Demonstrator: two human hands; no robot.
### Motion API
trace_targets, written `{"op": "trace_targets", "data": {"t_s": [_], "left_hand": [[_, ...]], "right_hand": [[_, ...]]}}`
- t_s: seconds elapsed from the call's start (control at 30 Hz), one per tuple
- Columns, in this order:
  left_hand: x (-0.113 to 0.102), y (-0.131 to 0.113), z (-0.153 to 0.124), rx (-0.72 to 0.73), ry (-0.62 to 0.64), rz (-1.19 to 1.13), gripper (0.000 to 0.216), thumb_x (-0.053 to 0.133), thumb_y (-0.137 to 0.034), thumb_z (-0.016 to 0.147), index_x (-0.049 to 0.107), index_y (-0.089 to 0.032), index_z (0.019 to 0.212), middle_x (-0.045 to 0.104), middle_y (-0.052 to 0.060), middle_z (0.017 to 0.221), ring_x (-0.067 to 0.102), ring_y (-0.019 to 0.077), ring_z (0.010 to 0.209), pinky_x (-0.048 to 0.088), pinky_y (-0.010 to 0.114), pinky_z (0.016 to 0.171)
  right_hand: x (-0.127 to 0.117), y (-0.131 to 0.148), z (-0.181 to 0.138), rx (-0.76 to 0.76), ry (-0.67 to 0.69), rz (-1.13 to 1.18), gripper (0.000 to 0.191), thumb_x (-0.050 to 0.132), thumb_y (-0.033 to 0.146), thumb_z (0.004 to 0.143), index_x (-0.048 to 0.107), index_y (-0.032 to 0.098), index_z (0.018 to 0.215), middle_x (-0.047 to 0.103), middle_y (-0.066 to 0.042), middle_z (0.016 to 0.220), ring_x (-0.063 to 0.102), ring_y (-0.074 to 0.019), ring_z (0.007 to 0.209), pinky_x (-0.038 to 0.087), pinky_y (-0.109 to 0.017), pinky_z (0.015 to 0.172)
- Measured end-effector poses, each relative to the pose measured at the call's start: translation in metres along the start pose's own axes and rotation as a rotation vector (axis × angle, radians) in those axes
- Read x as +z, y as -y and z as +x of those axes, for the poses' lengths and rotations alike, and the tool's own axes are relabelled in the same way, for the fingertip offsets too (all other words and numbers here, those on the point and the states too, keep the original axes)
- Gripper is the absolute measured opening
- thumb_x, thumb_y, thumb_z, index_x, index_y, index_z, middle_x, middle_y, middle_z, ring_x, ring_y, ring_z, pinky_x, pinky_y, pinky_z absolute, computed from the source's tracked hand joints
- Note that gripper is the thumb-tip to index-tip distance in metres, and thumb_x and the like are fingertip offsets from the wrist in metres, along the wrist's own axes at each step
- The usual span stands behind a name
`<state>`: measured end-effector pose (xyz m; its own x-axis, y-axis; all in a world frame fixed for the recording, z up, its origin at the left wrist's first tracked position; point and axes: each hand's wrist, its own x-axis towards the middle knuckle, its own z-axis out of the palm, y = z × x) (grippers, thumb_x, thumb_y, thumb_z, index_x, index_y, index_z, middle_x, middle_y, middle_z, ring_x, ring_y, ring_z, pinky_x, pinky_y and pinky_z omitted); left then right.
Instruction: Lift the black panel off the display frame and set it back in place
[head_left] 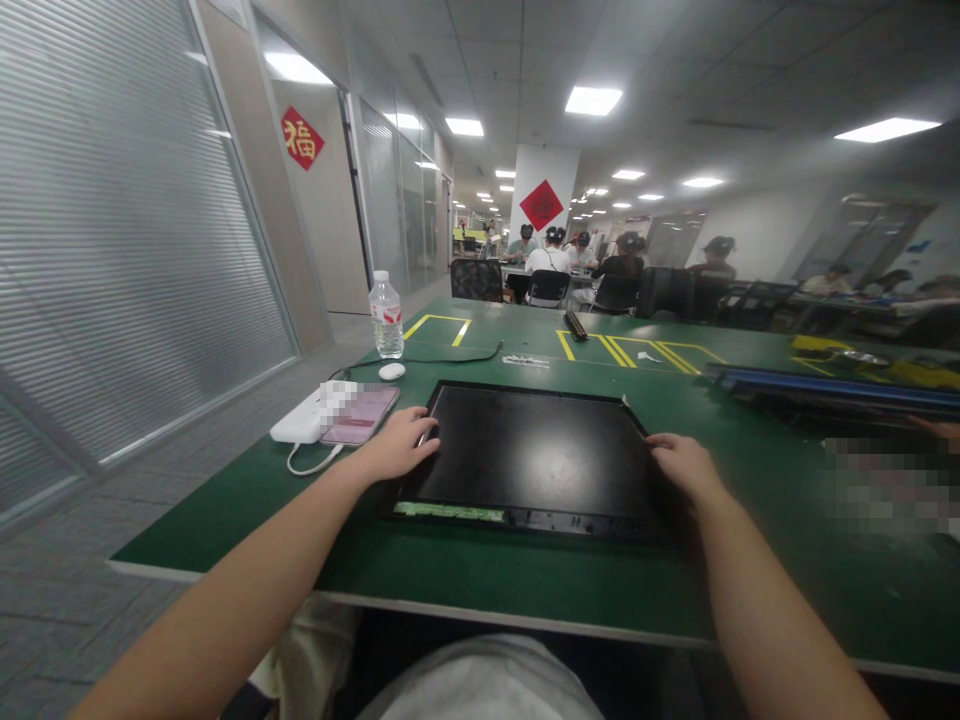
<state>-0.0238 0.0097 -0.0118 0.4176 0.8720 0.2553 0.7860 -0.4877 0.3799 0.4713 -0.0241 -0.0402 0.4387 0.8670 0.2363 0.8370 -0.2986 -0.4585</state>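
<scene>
A black flat display panel (pixel 517 440) lies in front of me on the green table (pixel 465 565), its dark screen facing up and reflecting a ceiling light. A green circuit strip (pixel 450 512) shows along the left part of its near edge. My left hand (pixel 397 443) grips the panel's left edge, thumb and fingers bent over the frame. On the opposite side, my right hand (pixel 684 462) holds the right edge, with its fingertips near the far right corner. The undersides of both grips are hidden.
Left of the panel are a white power bank (pixel 296 420), a phone (pixel 364 415) on a cable, a white oval case (pixel 391 372) and a water bottle (pixel 386 315). A black strip (pixel 575 325) lies farther back. At right are a long dark panel (pixel 840 395) and another person's hand (pixel 937 430).
</scene>
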Motion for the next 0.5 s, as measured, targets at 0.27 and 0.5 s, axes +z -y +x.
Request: {"op": "trace_targets", "data": {"t_s": [0.27,0.5], "left_hand": [[0.004,0.011,0.008,-0.099,0.025,0.119,0.047,0.05,-0.024,0.075,0.072,-0.013,0.116,0.061,0.019,0.134,0.051,0.0373,0.131,0.035,0.048,0.113],[0.0,0.009,0.009,-0.077,0.046,0.043,0.053,0.049,-0.019,0.071,0.071,-0.011,0.118,0.063,0.018,0.132,0.055,0.0343,0.127,0.037,0.042,0.113]], "right_hand": [[-0.003,0.006,-0.004,0.035,0.104,0.034,0.034,0.057,0.017,0.07,0.079,0.023,0.094,0.077,-0.008,0.101,0.07,-0.0278,0.094,0.053,-0.034,0.079],[-0.007,0.012,-0.006,0.085,0.108,0.067,0.027,0.059,0.016,0.071,0.078,0.019,0.09,0.076,-0.011,0.103,0.07,-0.0272,0.097,0.053,-0.033,0.081]]}}
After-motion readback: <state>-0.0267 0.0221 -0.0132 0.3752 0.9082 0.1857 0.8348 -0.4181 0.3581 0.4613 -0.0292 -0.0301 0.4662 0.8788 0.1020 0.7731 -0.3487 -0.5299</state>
